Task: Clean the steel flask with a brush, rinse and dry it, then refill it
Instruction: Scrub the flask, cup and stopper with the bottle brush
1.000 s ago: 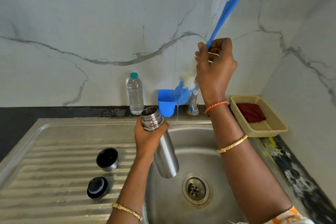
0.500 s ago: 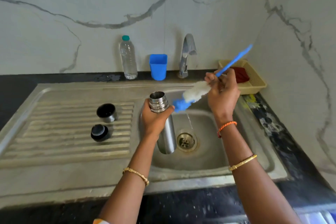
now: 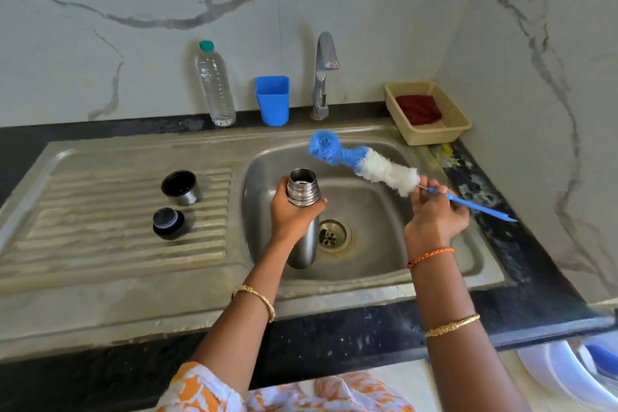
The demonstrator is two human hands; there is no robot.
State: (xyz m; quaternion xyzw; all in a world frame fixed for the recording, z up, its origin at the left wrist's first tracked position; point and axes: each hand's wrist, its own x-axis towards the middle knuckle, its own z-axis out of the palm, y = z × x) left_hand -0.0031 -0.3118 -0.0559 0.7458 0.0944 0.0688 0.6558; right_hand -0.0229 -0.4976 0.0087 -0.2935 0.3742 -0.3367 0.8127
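Note:
My left hand [image 3: 290, 213] grips the open steel flask [image 3: 303, 190] by its neck, upright over the sink basin [image 3: 378, 211]. My right hand [image 3: 434, 215] holds the bottle brush [image 3: 364, 161] by its blue handle, with the blue and white bristle head pointing up and left, above and to the right of the flask's mouth. The brush is outside the flask. The flask's steel cup [image 3: 181, 187] and black stopper [image 3: 168, 223] stand on the ribbed drainboard [image 3: 100, 227] to the left.
A tap [image 3: 324, 73] stands behind the basin with no water running. A clear water bottle [image 3: 215, 85] and a blue cup [image 3: 273, 100] stand at the back wall. A beige basket [image 3: 431, 135] holding a dark red cloth [image 3: 418, 109] sits at the back right corner.
My right hand has come down from near the tap to beside the flask, swinging the brush head up and to the left. The view has tilted down and pulled back.

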